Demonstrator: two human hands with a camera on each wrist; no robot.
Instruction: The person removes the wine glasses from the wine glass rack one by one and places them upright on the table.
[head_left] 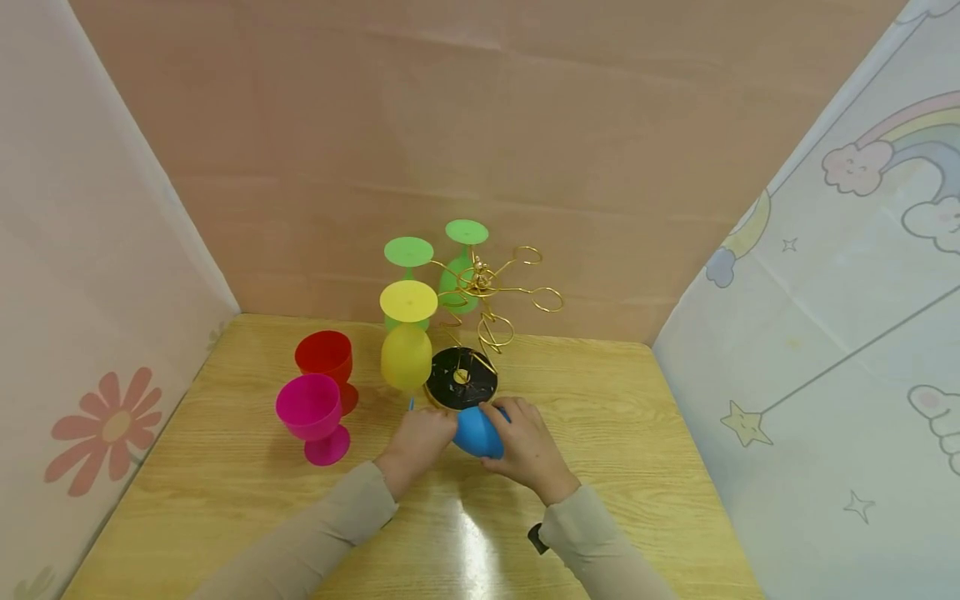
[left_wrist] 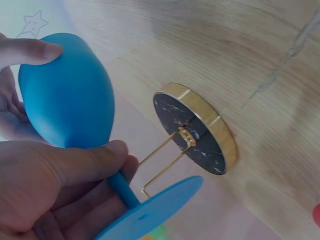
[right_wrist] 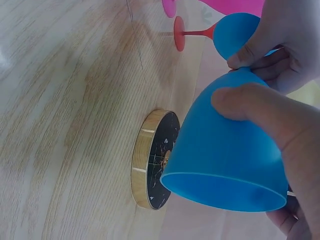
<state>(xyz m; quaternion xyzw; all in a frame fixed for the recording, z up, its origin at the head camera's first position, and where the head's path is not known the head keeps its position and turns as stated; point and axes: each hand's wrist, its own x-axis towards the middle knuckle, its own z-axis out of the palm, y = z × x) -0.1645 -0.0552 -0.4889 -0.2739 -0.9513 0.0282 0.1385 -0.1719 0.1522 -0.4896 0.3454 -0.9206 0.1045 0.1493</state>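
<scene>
Wood-grain table [head_left: 637, 450], peach backdrop [head_left: 487, 125], patterned wall [head_left: 832, 333], blue goblet [head_left: 477, 432] held by left hand [head_left: 422, 439] and right hand [head_left: 534, 447]

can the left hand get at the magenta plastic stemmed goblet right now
Probably not while it's occupied: the left hand pinches the stem of the blue plastic goblet. Otherwise the way looks free, with nothing visible between hand and magenta plastic stemmed goblet.

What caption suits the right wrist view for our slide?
Right hand grips the bowl of a blue, plastic-looking goblet, left hand round its stem, near a round, gold-edged black base.
</scene>
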